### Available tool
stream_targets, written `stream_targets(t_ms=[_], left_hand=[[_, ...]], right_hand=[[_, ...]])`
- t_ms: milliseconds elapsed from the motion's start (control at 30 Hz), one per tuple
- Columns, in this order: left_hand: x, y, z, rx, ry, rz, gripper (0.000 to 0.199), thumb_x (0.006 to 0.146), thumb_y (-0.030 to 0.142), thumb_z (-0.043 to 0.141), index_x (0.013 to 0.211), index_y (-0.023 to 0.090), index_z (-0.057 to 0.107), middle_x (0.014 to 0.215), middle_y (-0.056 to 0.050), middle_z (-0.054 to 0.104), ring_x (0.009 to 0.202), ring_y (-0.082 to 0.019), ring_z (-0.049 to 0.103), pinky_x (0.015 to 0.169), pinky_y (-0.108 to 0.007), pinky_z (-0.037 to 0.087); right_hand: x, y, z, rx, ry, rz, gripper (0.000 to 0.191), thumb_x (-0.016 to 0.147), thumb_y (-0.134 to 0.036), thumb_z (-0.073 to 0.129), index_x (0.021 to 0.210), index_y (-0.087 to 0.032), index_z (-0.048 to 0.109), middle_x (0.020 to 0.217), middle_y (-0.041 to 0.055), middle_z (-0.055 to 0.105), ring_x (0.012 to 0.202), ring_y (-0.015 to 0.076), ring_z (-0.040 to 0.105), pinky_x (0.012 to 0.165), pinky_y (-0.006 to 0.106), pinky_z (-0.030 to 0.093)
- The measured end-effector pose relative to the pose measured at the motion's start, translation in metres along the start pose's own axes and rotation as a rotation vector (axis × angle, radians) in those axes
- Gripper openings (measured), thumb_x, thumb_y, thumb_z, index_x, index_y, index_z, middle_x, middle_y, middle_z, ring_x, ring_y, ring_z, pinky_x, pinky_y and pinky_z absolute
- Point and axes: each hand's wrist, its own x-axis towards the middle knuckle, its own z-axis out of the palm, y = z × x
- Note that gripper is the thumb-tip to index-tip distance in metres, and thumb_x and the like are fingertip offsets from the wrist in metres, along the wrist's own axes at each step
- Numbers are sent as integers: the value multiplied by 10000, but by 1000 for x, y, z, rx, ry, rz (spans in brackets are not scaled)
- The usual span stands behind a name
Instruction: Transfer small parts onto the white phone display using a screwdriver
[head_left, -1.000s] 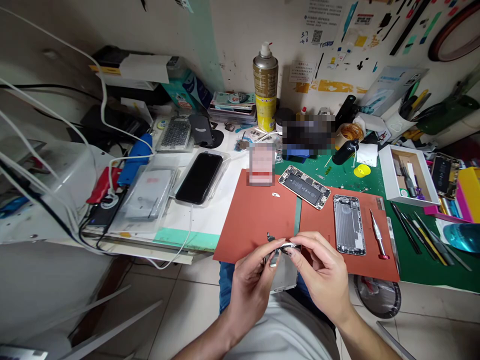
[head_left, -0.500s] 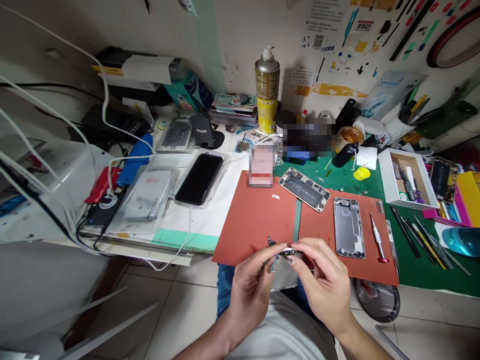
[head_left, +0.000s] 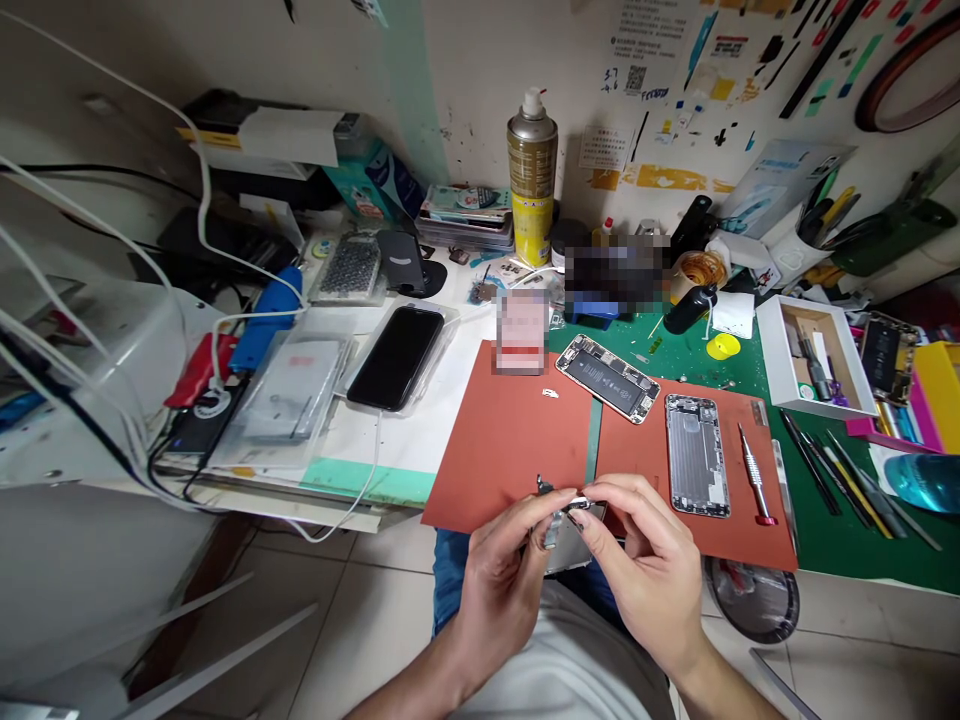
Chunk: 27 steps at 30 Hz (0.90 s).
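The two hands were close together, near the front edge of the red-brown mat (head_left: 510, 430), and both were closed on one small part (head_left: 576, 504), black and white in colour. The left hand (head_left: 506, 570) pinched it between thumb and fingers from one side, and the right hand (head_left: 649, 565) held its other end with the thumb and the forefinger. A thin grey strip (head_left: 553, 530) showed beside the left thumb; I could not tell if it was joined to the small part. Below the hands, a flat grey panel (head_left: 574, 552) was partly hidden, so what supported it could not be seen. On the mat, beyond the hands, an opened phone (head_left: 607, 378) lay at a slant with its battery visible, and a small white piece (head_left: 550, 393) lay near it. To the right of this phone was a bare phone housing (head_left: 697, 455), and just beside the housing lay a screwdriver (head_left: 756, 475) with a red end. Farther right, several slim tools (head_left: 847, 480) rested on the green mat (head_left: 862, 557). At the left, a black phone (head_left: 396, 356) lay face up.
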Motion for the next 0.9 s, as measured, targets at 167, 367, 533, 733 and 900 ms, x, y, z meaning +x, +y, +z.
stream_targets(t_ms=[167, 367, 533, 733, 900], left_hand=[[1, 0, 1, 17, -6, 11, 479, 1036, 64, 597, 1380, 376, 714, 1315, -16, 799, 1107, -153, 781, 967, -214, 594], [1, 2, 0, 51, 0, 18, 471, 1031, 66, 602, 1377, 363, 722, 1292, -23, 809, 1064, -152, 793, 949, -209, 600], [3, 6, 1, -17, 33, -43, 409, 1024, 99, 637, 1322, 345, 767, 1235, -28, 829, 1041, -163, 802, 940, -207, 599], [7, 10, 7, -160, 105, -240, 246, 1003, 210, 705, 1196, 294, 834, 1032, -39, 854, 850, -154, 790, 786, -183, 598], [8, 13, 9, -223, 138, -328, 209, 978, 272, 748, 1161, 272, 849, 694, 11, 749, 694, -131, 721, 777, -208, 603]], right_hand=[[2, -2, -3, -14, -2, -2, 186, 981, -129, 720, 1103, -257, 777, 974, 44, 738, 869, 167, 715, 733, 255, 607], [5, -3, -4, 11, -22, 32, 179, 979, -129, 725, 1093, -257, 778, 982, 43, 738, 877, 163, 710, 748, 253, 593], [5, -1, -2, 85, -16, 90, 143, 973, -156, 744, 1058, -265, 782, 975, 38, 734, 880, 164, 708, 759, 260, 589], [5, 1, 2, 152, -24, 190, 84, 980, -211, 755, 1031, -271, 785, 963, 21, 725, 879, 144, 703, 768, 229, 575], [3, 6, 5, 178, -2, 232, 87, 972, -225, 763, 1049, -266, 775, 978, 25, 721, 894, 152, 710, 774, 232, 579]])
